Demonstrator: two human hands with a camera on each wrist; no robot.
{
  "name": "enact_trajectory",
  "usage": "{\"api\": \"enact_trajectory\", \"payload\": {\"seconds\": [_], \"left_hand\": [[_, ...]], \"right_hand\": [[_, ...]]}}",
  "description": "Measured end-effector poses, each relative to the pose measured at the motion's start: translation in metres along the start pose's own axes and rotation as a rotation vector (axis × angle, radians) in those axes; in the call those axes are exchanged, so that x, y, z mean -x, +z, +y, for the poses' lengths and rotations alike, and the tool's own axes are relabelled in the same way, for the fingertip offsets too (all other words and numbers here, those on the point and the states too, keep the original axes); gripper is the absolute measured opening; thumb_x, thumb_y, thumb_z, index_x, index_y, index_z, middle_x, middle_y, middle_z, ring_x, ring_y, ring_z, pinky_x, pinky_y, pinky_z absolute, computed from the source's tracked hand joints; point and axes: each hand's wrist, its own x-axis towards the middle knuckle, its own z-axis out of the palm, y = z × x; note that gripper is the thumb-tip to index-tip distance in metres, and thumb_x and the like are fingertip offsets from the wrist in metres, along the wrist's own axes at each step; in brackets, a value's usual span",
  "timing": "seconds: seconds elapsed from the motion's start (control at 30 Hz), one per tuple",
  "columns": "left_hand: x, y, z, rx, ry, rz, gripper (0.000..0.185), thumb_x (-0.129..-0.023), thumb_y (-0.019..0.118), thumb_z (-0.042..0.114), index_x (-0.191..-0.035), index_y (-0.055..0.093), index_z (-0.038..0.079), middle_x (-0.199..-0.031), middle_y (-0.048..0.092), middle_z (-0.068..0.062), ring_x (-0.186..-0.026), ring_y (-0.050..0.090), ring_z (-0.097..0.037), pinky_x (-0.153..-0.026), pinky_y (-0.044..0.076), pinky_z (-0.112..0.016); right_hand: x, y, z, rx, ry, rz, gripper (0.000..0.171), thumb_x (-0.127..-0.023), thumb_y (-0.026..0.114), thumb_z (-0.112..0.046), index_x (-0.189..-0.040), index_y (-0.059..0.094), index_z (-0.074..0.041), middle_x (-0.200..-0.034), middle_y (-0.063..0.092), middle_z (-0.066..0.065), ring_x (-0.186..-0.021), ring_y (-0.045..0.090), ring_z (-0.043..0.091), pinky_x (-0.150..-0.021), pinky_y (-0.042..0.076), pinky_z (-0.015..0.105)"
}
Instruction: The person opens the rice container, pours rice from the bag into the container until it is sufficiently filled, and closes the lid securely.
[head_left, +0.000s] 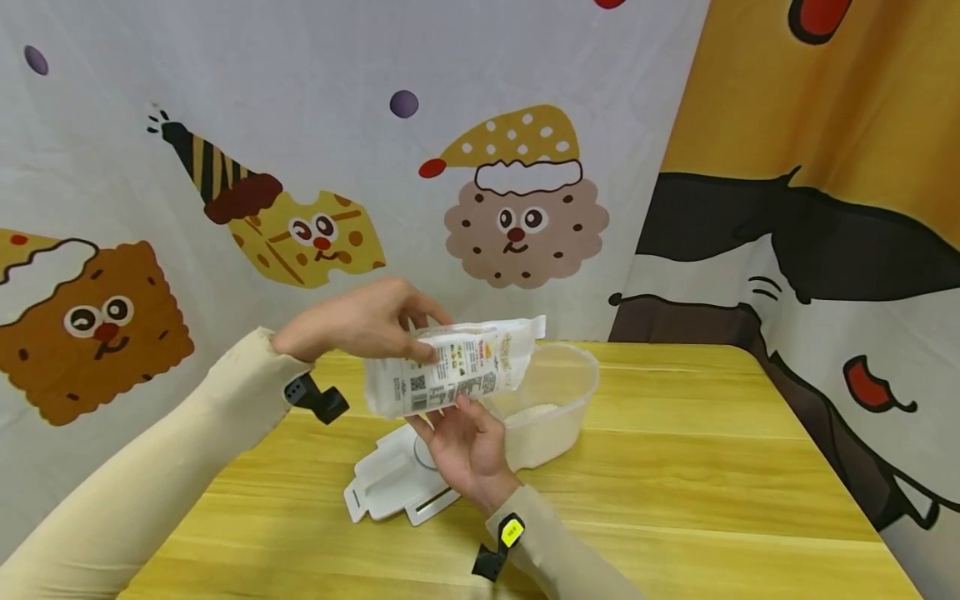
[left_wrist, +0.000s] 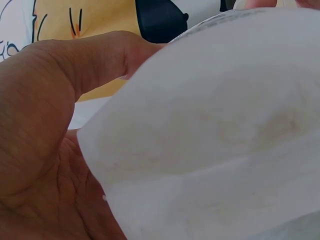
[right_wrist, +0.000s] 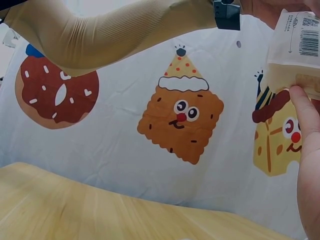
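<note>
A white printed bag (head_left: pixel 457 367) is tilted in the air, its narrow end over a clear plastic container (head_left: pixel 581 392). My left hand (head_left: pixel 375 321) grips the bag from above, thumb on the printed face. In the left wrist view, the left hand (left_wrist: pixel 55 115) is beside the bag's plain white side (left_wrist: pixel 200 140). From below, my right hand (head_left: pixel 472 454) holds the bag's lower edge; some of its fingers are hidden behind the bag. In the right wrist view, a finger of the right hand (right_wrist: pixel 307 130) touches the bag's underside. White contents (head_left: pixel 532 414) lie in the container.
A pale grey plastic lid (head_left: pixel 382 483) lies on the wooden table (head_left: pixel 712 483), left of the container and partly under my right hand. A cartoon-printed curtain (head_left: pixel 420 50) hangs behind the table's far edge.
</note>
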Motion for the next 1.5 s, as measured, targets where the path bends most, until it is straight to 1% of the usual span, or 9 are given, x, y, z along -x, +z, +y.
{"api": "enact_trajectory", "payload": {"seconds": [0.3, 0.73, 1.07, 1.27, 1.5], "left_hand": [[-0.0003, 0.0009, 0.0008, 0.000, 0.002, -0.003, 0.042, -0.088, 0.081, 0.019, -0.128, 0.073, 0.015, -0.092, 0.077, -0.001, -0.074, 0.071, -0.014, -0.067, 0.059, -0.029], [-0.0021, -0.0002, 0.0022, -0.018, 0.011, 0.001, 0.043, -0.087, 0.081, 0.018, -0.129, 0.072, 0.014, -0.091, 0.078, 0.000, -0.075, 0.072, -0.014, -0.067, 0.058, -0.029], [-0.0039, -0.0013, 0.0041, -0.036, 0.021, -0.001, 0.042, -0.087, 0.081, 0.018, -0.128, 0.073, 0.014, -0.090, 0.078, 0.000, -0.073, 0.072, -0.013, -0.066, 0.059, -0.029], [-0.0048, -0.0020, 0.0040, -0.041, 0.031, 0.002, 0.041, -0.087, 0.081, 0.018, -0.127, 0.073, 0.014, -0.089, 0.078, 0.000, -0.073, 0.072, -0.013, -0.066, 0.059, -0.029], [-0.0053, -0.0025, 0.0045, -0.037, 0.028, -0.001, 0.041, -0.087, 0.081, 0.018, -0.128, 0.073, 0.014, -0.090, 0.078, 0.000, -0.073, 0.072, -0.013, -0.066, 0.059, -0.029]], "right_hand": [[0.0010, 0.0003, 0.0005, 0.007, -0.008, 0.004, 0.060, -0.104, 0.046, -0.020, -0.160, 0.026, -0.026, -0.158, 0.044, 0.001, -0.143, 0.046, 0.020, -0.123, 0.036, 0.045], [-0.0003, 0.0014, -0.0004, 0.006, -0.008, 0.006, 0.060, -0.104, 0.043, -0.019, -0.161, 0.025, -0.027, -0.161, 0.041, 0.001, -0.144, 0.045, 0.020, -0.123, 0.037, 0.045], [-0.0001, 0.0022, -0.0008, -0.023, -0.005, 0.030, 0.062, -0.101, 0.049, -0.019, -0.159, 0.028, -0.027, -0.158, 0.043, 0.001, -0.143, 0.047, 0.019, -0.124, 0.034, 0.045], [-0.0003, 0.0031, -0.0015, -0.031, -0.001, 0.027, 0.061, -0.102, 0.049, -0.019, -0.159, 0.028, -0.027, -0.157, 0.043, 0.000, -0.143, 0.046, 0.018, -0.124, 0.034, 0.044], [-0.0006, 0.0028, -0.0022, -0.036, -0.003, 0.035, 0.061, -0.101, 0.051, -0.019, -0.158, 0.029, -0.027, -0.155, 0.045, 0.000, -0.142, 0.047, 0.018, -0.123, 0.035, 0.043]]}}
